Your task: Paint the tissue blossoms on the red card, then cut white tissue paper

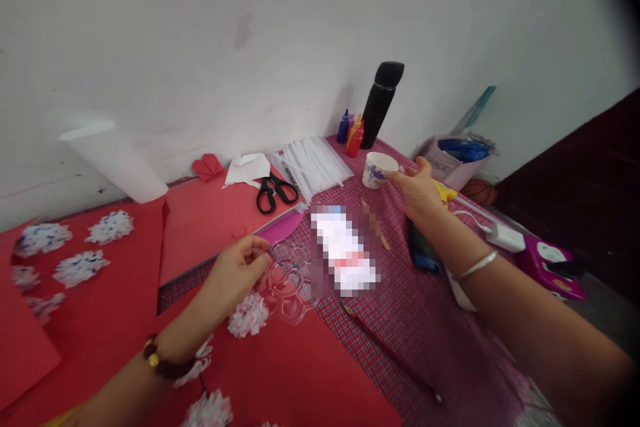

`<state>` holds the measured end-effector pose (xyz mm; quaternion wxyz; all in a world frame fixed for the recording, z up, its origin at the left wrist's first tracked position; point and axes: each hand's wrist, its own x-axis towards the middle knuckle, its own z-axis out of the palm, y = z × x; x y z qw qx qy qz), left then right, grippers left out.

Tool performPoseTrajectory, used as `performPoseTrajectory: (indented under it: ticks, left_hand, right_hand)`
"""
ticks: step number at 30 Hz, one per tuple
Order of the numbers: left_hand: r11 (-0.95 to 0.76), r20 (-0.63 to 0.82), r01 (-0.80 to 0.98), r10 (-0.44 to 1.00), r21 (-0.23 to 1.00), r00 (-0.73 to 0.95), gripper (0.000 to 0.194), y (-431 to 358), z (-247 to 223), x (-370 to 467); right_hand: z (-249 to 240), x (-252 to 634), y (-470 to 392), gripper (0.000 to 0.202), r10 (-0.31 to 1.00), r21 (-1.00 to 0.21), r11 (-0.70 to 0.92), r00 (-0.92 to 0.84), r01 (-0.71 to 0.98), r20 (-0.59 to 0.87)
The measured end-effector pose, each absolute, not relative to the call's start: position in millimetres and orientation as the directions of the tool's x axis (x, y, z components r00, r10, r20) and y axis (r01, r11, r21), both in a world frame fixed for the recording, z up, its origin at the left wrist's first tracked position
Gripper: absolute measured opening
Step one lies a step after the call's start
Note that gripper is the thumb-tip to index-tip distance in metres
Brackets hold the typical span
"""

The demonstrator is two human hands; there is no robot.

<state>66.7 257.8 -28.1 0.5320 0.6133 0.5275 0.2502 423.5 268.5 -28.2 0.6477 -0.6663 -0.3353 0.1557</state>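
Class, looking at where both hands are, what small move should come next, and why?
Probably draw the floral-print cup gently toward the clear palette: the right hand's fingers are at the cup's side, the left hand is at the palette's edge, and the paintbrush lies on the checked tablecloth, in neither grip.

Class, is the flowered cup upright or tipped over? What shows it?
Upright: the flowered cup has its open rim facing up, body below.

I have my right hand [419,191] touching a white, purple-patterned cup [373,171], far right. My left hand [243,263] is at a clear, round-welled plastic palette [289,309].
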Motion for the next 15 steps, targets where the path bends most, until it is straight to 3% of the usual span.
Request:
performPoseTrajectory:
  ticks: [2,4,7,10,15]
  left_hand:
    - [0.031,-0.205,0.455,0.918,0.890,0.340,0.023,260,-26,63]
    - [-0.039,-0.170,0.507,0.917,0.861,0.360,0.019,262,-25,59]
    - [-0.094,-0.150,0.547,0.910,0.832,0.385,0.016,264,-26,57]
    - [-0.133,-0.147,0.571,0.897,0.810,0.418,0.016,265,-28,58]
    - [-0.190,-0.119,0.599,0.892,0.778,0.437,0.015,267,-30,61]
  right_hand:
    - [-13,403,235,0.078,0.659,-0.936,0.082,0.686,0.343,0.309]
    - [-5,373,197,0.074,0.780,-0.826,0.099,0.472,0.555,0.411]
    - [-10,327,152,0.082,0.951,-0.640,0.126,0.091,0.758,0.295]
    - [-25,300,134,0.082,0.985,-0.512,0.085,0.005,0.855,0.172]
    - [-37,289,139,0.077,0.987,-0.394,0.095,-0.034,0.914,0.157]
